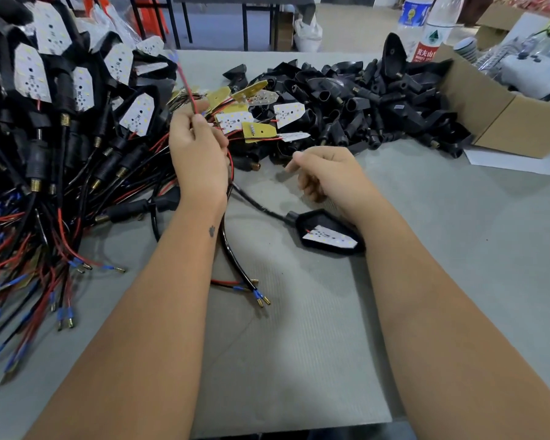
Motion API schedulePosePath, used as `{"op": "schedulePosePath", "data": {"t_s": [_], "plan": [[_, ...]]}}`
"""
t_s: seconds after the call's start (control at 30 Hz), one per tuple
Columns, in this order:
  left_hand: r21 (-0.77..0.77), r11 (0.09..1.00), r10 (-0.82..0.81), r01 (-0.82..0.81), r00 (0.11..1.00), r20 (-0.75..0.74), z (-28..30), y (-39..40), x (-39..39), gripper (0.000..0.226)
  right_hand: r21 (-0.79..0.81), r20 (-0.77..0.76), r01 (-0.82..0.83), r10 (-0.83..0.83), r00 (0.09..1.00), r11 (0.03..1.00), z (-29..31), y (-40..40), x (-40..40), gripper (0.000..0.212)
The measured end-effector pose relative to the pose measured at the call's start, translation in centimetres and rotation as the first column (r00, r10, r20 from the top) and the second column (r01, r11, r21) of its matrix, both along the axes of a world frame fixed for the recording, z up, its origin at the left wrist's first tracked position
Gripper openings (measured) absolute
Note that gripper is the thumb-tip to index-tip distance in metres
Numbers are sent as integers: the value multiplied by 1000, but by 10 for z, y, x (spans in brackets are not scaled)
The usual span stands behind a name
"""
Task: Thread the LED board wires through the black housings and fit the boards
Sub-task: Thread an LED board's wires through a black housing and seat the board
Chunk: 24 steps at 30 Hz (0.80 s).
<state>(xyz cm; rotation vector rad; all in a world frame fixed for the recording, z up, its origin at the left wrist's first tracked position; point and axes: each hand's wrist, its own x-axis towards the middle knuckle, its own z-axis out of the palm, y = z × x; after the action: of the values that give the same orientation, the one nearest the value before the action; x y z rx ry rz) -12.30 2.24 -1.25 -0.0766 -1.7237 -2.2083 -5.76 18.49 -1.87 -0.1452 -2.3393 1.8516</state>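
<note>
We see the left hand [200, 147] pinching a red wire [187, 87] above the tabletop [315, 328], the right hand [327, 173] loosely curled, holding nothing, over a fitted housing [327, 233] near the middle.

grey work table [458, 217], pale concrete floor [346, 30] beyond, dark furniture legs [245, 23]
</note>
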Motion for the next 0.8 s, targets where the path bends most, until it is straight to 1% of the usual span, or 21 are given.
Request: {"op": "schedulePosePath", "data": {"t_s": [0.07, 0.13, 0.17, 0.23, 0.3, 0.37, 0.4, 0.43, 0.47, 0.5, 0.6, 0.7, 0.8], "plan": [[-141, 990, -20, 16, 999, -28, -2, 2, 3, 26, 95, -42, 175, -172, 984, 980, -4, 2, -6, 24], [-206, 977, -62, 48, 996, -60, -2, 5, 8, 23, 203, -96, 317, -303, 948, 926, -9, 6, -11, 19], [-231, 971, -83, 63, 993, -79, -3, 6, 10, 21, 242, -123, 350, -329, 936, 905, -11, 8, -12, 17], [-312, 946, -127, 87, 986, -109, -5, 8, 14, 17, 301, -161, 332, -296, 942, 894, -13, 8, -14, 22], [-414, 906, -158, 92, 979, -128, -6, 12, 18, 17, 429, -175, 250, -191, 966, 868, -14, 6, -16, 35], [-529, 846, -160, 61, 977, -143, -7, 17, 20, 19, 611, -141, 170, -104, 984, 773, -16, 3, -17, 48], [-606, 795, -146, 23, 977, -155, -8, 18, 21, 20, 679, -121, 149, -90, 989, 719, -17, 2, -16, 52], [-671, 741, -134, -11, 977, -165, -8, 20, 22, 21, 714, -113, 146, -93, 989, 685, -18, 2, -16, 55], [-710, 704, -132, -24, 978, -164, -9, 21, 23, 21, 720, -112, 158, -111, 987, 675, -19, 2, -15, 57], [-721, 693, -139, -7, 980, -143, -10, 22, 24, 21, 710, -114, 180, -141, 983, 680, -18, 2, -14, 56], [-716, 695, -179, 72, 981, -75, -13, 24, 26, 19, 706, -137, 250, -219, 966, 663, -18, 1, -13, 45], [-715, 694, -192, 84, 979, -71, -14, 24, 27, 20, 698, -188, 307, -249, 950, 646, -20, 2, -13, 30], [-706, 701, -207, 102, 976, -64, -13, 23, 29, 16, 728, -173, 292, -246, 954, 621, -20, 2, -14, 18]]}}
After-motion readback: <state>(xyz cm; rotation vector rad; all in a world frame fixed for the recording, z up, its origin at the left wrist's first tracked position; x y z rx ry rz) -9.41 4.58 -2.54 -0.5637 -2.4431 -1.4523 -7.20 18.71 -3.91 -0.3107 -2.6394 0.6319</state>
